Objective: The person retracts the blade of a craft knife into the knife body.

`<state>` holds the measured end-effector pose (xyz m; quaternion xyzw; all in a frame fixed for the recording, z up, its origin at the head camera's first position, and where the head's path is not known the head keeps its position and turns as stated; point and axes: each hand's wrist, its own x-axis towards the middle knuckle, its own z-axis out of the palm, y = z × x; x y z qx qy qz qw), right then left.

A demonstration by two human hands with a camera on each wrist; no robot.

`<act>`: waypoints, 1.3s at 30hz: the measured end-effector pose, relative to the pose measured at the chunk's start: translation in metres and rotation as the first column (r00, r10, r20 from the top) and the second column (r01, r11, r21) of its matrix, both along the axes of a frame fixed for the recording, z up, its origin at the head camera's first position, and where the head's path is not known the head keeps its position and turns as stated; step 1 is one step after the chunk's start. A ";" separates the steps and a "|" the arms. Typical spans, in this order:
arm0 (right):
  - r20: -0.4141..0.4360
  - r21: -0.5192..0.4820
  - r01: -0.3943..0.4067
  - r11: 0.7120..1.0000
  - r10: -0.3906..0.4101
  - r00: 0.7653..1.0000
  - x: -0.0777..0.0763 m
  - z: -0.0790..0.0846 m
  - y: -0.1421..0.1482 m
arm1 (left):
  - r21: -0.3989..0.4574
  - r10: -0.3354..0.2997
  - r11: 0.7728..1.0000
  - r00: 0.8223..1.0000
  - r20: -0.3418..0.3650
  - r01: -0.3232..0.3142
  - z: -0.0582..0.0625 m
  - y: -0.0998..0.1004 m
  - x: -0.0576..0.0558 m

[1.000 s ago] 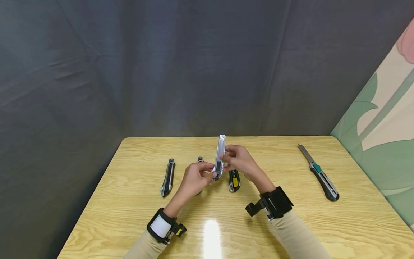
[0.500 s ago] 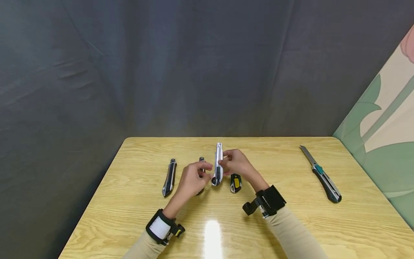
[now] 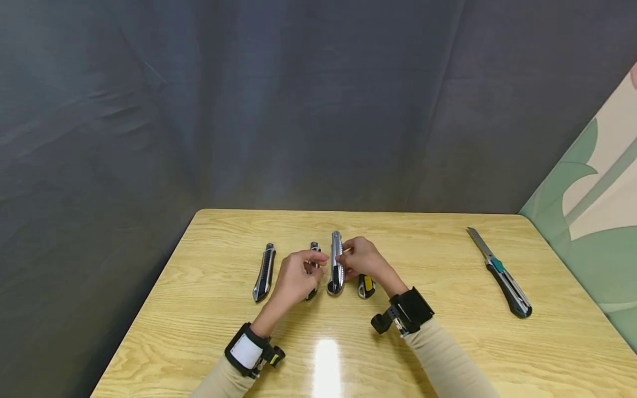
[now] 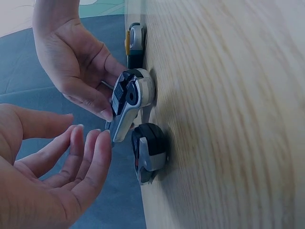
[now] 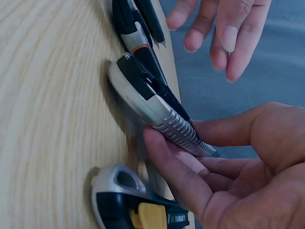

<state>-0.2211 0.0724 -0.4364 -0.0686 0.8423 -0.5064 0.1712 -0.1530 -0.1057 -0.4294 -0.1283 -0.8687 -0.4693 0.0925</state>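
Observation:
My right hand (image 3: 367, 258) pinches a silver box cutter (image 3: 335, 264) between thumb and fingers. In the right wrist view the silver box cutter (image 5: 157, 102) has a ribbed grip, and its rear end is at or just above the wood. My left hand (image 3: 298, 276) holds nothing; its fingers are bent loosely just left of the silver cutter, over a dark box cutter (image 3: 313, 247) that it partly hides. Right of the silver cutter lies a black box cutter with a yellow slider (image 3: 367, 284), half covered by my right hand.
A black and grey box cutter (image 3: 264, 273) lies farther left on the wooden table (image 3: 199, 331). Far right, a longer cutter with a teal slider (image 3: 499, 273) lies with its blade out. A dark curtain (image 3: 318, 110) stands behind the table, a patterned cloth (image 3: 602, 221) at the right.
My right hand has lowered the silver box cutter toward the table between the dark cutter and the yellow-slider one. My left hand has let go of its rear end.

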 end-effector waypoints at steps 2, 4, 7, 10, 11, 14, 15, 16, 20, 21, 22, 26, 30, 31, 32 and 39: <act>-0.019 0.030 0.008 1.000 -0.008 1.000 0.001 0.000 0.001 | 0.007 0.003 1.000 1.000 -0.001 -0.003 -0.001 0.000 0.000; -0.038 0.072 0.015 0.997 -0.013 0.999 0.002 0.002 0.002 | 0.013 0.004 1.000 1.000 0.000 -0.004 -0.001 0.001 -0.001; -0.055 0.125 0.027 0.992 -0.020 0.998 0.002 0.003 0.002 | 0.015 -0.004 1.000 1.000 0.002 0.004 -0.001 0.002 -0.002; -0.061 0.162 0.036 0.986 -0.026 0.998 0.003 0.004 0.003 | 0.006 -0.017 1.000 1.000 0.004 0.017 -0.001 0.003 -0.002; -0.063 0.176 0.041 0.984 -0.030 0.998 0.004 0.004 0.003 | 0.001 -0.020 1.000 1.000 0.005 0.020 -0.001 0.003 -0.002; -0.082 0.212 0.055 0.976 -0.038 0.996 0.006 0.003 0.003 | -0.013 -0.022 1.000 1.000 0.009 0.022 -0.001 0.003 -0.003; -0.089 0.223 0.060 0.973 -0.041 0.995 0.006 0.003 0.003 | -0.019 -0.023 1.000 1.000 0.009 0.023 -0.001 0.003 -0.003; -0.097 0.238 0.067 0.969 -0.045 0.994 0.007 0.003 0.002 | -0.024 -0.022 0.999 1.000 0.011 0.022 -0.002 0.003 -0.003; -0.153 0.285 0.088 0.954 -0.045 0.987 0.008 0.006 0.002 | -0.038 -0.026 0.999 1.000 0.016 0.026 -0.003 0.004 -0.004; -0.168 0.293 0.093 0.951 -0.045 0.985 0.009 0.007 0.002 | -0.039 -0.028 0.999 0.999 0.020 0.028 -0.003 0.005 -0.004; -0.181 0.306 0.100 0.947 -0.045 0.982 0.010 0.008 0.002 | -0.038 -0.029 0.999 0.999 0.025 0.030 -0.002 0.006 -0.005; -0.202 0.307 0.110 0.945 -0.048 0.978 0.013 0.015 0.007 | -0.040 -0.040 0.998 0.999 0.026 0.041 -0.002 0.008 -0.005; -0.233 0.287 0.108 0.952 -0.040 0.972 0.016 0.023 0.017 | -0.049 -0.058 0.997 0.998 0.006 0.058 -0.001 0.011 -0.006; -0.249 0.281 0.111 0.953 -0.040 0.968 0.017 0.024 0.021 | -0.051 -0.064 0.997 0.998 0.002 0.064 0.000 0.012 -0.006; -0.258 0.271 0.117 0.955 -0.045 0.965 0.017 0.026 0.025 | -0.053 -0.073 0.996 0.997 0.000 0.073 0.000 0.013 -0.006; -0.220 0.202 0.194 0.960 -0.148 0.964 0.019 0.034 0.055 | -0.024 -0.125 0.992 0.992 0.030 0.126 -0.001 0.020 -0.007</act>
